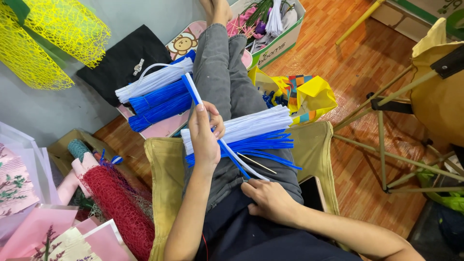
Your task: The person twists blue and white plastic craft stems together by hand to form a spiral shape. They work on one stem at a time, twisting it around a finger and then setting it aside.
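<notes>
**Blue and white stems held over the lap**

From the head camera we see our left hand (205, 137) closed around a pair of long stems, one blue and one white (193, 92), which slant up from the lap toward the bundles beyond the knee. Our right hand (268, 199) rests on the thigh, its fingertips pinching the lower ends of those stems. Across our grey trousers lies a bundle of white and blue stems (256, 133). Further bundles (157, 94) lie on a pink board (164, 128) beside a black bag (123, 60). Red mesh (121, 205) sits lower left.
</notes>
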